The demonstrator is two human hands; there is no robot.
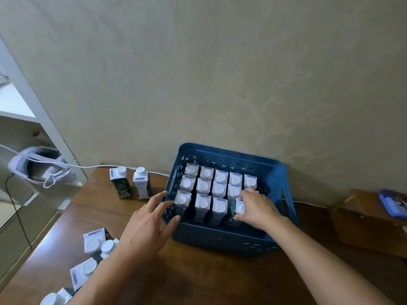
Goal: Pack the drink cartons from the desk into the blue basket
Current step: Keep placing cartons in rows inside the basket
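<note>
Inside the blue basket (226, 238) on the desk (198, 278), drink cartons stand upright in rows. The right hand (256, 208) grips a carton (239, 209) at the near right of the rows. The left hand (147, 223), fingers spread and straight, touches the basket's left wall. Two cartons (130, 182) stand far left; more loose cartons (94, 241) lie near left.

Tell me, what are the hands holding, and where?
The right hand grips a drink carton by its top, inside the blue basket. The left hand holds nothing.
</note>
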